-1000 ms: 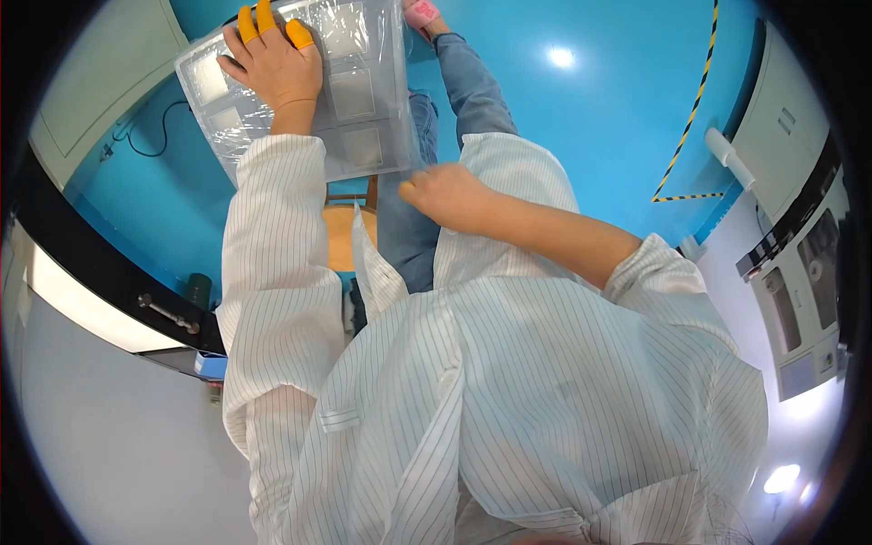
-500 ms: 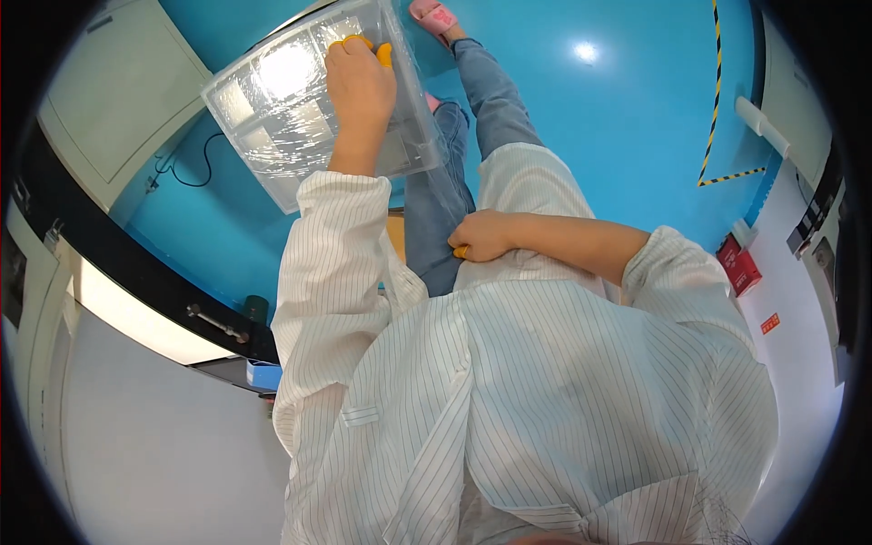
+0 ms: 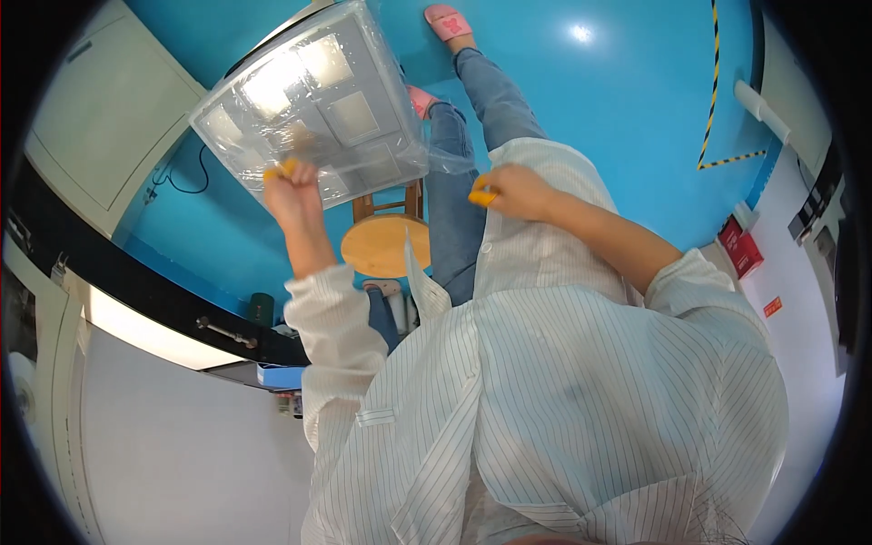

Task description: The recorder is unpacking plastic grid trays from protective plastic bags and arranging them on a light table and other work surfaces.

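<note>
A grey plastic case (image 3: pixel 381 68) with several pale square panels stands tilted at the upper left, covered by shiny clear plastic film (image 3: pixel 263 159). At the case's near edge is my left hand (image 3: pixel 292 191), fingers curled closed and slightly blurred; what they grip, if anything, cannot be made out. My right hand (image 3: pixel 518 193) is closed in front of my thigh, right of the case. Film stretches from the case's near right corner toward its fingers and appears pinched there. Yellow finger cots cover some fingertips on both hands.
A round wooden stool (image 3: pixel 386 245) stands just below the case. My legs and pink slippers (image 3: pixel 450 23) reach across the blue floor (image 3: pixel 618 100). Left are a pale cabinet (image 3: pixel 109 109) and a black cable (image 3: pixel 186 184); a red box (image 3: pixel 740 247) sits right.
My left hand has come off the case's top face, down and left to its near edge. My right hand has shifted slightly up and right. The stool has come into view.
</note>
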The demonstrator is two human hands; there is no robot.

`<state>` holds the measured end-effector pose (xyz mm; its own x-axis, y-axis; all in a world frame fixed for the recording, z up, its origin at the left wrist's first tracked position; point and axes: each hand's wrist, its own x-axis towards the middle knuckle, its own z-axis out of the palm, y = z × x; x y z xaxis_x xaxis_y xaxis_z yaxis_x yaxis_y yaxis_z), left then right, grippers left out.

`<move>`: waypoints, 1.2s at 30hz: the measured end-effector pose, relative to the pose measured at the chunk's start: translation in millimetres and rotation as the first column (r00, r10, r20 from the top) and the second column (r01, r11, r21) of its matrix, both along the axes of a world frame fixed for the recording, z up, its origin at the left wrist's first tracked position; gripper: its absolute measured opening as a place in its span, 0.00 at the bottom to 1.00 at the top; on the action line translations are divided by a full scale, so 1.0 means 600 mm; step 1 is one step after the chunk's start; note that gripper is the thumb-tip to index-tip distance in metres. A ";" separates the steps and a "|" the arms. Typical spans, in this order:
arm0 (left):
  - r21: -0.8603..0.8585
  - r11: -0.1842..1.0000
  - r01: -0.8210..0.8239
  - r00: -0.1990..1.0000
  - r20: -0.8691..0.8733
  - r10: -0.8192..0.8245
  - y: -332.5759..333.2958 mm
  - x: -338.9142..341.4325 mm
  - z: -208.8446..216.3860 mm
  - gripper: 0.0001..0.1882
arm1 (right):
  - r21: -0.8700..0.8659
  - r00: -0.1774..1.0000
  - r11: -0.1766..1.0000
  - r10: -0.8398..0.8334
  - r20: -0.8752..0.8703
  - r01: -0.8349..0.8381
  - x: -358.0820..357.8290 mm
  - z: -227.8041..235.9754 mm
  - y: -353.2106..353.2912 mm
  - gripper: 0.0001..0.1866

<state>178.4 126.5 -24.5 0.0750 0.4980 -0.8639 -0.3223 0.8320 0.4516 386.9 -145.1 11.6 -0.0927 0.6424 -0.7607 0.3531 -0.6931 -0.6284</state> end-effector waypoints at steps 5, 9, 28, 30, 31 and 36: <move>0.016 0.971 -0.239 0.970 -0.049 0.239 -0.063 -0.025 0.069 0.05 | -0.039 0.962 0.977 -0.199 0.186 0.210 0.148 -0.024 0.020 0.13; 0.018 0.950 -0.313 0.941 -0.128 0.312 -0.054 0.006 0.097 0.12 | -0.414 0.627 0.511 -0.749 0.214 0.753 0.218 -0.031 0.087 0.21; 0.151 0.930 -0.335 0.932 0.196 0.304 -0.085 -0.082 0.099 0.08 | 0.725 0.749 0.538 -0.236 0.619 -0.430 -0.060 -0.077 0.477 0.24; 0.104 0.906 -0.409 0.906 0.162 0.391 -0.094 -0.116 0.121 0.08 | 0.677 0.748 0.597 -0.185 0.637 -0.429 -0.065 -0.072 0.476 0.24; 0.083 0.899 -0.431 0.892 0.188 0.410 -0.097 -0.135 0.126 0.08 | 0.682 0.753 0.584 -0.173 0.635 -0.441 -0.074 -0.069 0.473 0.24; 0.002 0.872 -0.489 0.836 0.285 0.468 -0.136 -0.283 0.173 0.10 | 0.639 0.668 0.591 -0.215 0.713 -0.492 -0.090 -0.064 0.483 0.22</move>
